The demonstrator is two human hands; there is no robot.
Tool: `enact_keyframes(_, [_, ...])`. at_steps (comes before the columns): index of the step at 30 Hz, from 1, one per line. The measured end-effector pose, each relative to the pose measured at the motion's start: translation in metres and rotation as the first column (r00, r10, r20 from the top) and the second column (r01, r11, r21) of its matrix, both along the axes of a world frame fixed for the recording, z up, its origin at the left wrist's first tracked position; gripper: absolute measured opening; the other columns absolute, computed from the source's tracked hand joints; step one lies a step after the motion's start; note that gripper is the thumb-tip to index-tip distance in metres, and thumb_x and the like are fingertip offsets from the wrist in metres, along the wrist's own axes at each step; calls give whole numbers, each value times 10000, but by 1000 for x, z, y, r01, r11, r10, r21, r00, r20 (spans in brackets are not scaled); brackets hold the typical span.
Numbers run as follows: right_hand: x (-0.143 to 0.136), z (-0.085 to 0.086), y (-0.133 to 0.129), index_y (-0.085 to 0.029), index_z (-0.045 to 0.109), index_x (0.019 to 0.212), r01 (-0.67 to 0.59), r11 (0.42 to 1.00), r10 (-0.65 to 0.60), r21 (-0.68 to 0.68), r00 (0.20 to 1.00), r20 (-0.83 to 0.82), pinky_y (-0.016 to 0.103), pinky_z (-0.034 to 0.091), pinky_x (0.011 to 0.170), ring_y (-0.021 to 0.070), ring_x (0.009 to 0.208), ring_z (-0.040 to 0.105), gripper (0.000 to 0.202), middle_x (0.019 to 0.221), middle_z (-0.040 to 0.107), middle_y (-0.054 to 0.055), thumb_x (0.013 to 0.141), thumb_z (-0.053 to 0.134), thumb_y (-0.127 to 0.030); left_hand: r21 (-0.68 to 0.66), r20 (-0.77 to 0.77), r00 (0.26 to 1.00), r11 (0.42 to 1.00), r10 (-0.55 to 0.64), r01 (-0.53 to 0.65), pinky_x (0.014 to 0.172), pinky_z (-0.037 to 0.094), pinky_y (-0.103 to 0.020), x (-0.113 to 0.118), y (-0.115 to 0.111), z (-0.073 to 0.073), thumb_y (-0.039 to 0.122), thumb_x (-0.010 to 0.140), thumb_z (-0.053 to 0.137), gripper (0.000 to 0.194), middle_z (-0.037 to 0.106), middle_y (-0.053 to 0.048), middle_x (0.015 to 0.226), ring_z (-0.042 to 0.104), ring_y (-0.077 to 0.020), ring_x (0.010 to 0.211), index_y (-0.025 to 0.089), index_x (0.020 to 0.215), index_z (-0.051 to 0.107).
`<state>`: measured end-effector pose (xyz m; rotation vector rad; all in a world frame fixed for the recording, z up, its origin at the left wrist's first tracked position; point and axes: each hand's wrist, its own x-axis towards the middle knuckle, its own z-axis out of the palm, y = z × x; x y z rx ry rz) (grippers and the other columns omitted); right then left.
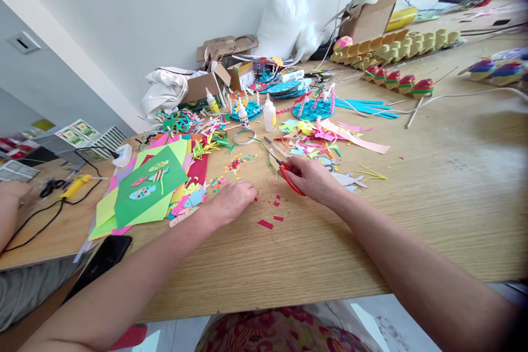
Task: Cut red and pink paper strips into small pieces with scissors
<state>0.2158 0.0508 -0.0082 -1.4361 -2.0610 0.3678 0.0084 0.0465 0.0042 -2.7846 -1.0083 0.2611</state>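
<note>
My right hand [311, 176] is closed around the red handles of a pair of scissors [290, 177], whose blades point away from me over the table. My left hand [235, 201] rests low on the tabletop, its fingers pressed together. A bit of red paper shows at its fingertips, but what they hold is hidden. Between the hands lie small red paper scraps [265, 224]. Beyond the left hand are piles of tiny coloured paper dots [235, 164]. Left of it, paper fish [142, 192] lie on a green sheet [124, 210], with more fish cutouts [194, 198] beside the stack.
Glue bottles [269, 114], a roll of tape [245, 137] and coloured paper strips [358, 137] lie farther back. Painted egg-carton pieces [406, 83] stand at the right. A black phone [103, 258] sits at the front left edge. Another person's hand [12, 190] is at far left.
</note>
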Motion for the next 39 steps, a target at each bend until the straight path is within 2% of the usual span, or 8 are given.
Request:
enact_keyframes(5, [0,-1,1,-174,492,649,10,1000,-10,-27,1000,9,205,266,462,102,487,413,251,564,522,5,783,415,-372,64,-160,974,983,-163,175,517,396,-247,3,1,3,46,756,446,133,568,-53,733,542,-167,690,137,747,543])
enact_keyframes(10, [-1,0,1,-177,485,651,12,999,-11,-37,1000,8,203,272,462,103,493,422,249,568,524,5,784,415,-376,138,-151,964,961,-220,241,547,405,-262,1,-3,1,61,759,459,103,559,-61,726,530,-177,704,129,746,536])
enact_keyframes(13, [-1,0,1,-177,487,651,12,999,-11,-48,1000,23,204,275,460,105,497,432,254,571,530,7,785,411,-380,138,-86,979,971,-183,193,588,411,-260,-3,-1,-5,74,779,435,118,564,-56,747,527,-168,719,133,758,535])
enact_keyframes(17, [-1,1,1,-176,503,653,18,998,-15,-63,998,55,206,275,459,108,501,438,257,570,537,10,785,408,-376,29,100,994,999,-32,29,639,411,-233,-9,5,-12,144,819,401,143,575,-27,752,529,-132,708,148,787,541])
enact_keyframes(20, [0,1,1,-174,508,656,17,997,-12,-70,998,66,207,274,460,108,502,441,257,570,540,12,786,406,-371,-26,174,985,1000,20,-16,641,407,-224,-10,8,-14,181,823,404,147,579,-15,750,531,-124,701,162,799,548])
enact_keyframes(34, [-1,2,0,-174,497,667,23,995,-13,-100,995,96,211,278,457,115,507,462,266,583,561,23,792,387,-383,-129,85,996,992,25,-14,631,422,-237,-4,5,-5,194,811,424,152,602,-41,792,563,-149,753,158,801,571])
enact_keyframes(39, [-1,1,0,-174,494,669,14,995,-5,-99,996,92,212,287,468,117,518,474,271,595,571,28,795,380,-385,-91,35,998,995,45,-41,579,421,-250,1,5,-3,201,799,433,141,603,-47,778,569,-167,719,156,775,564])
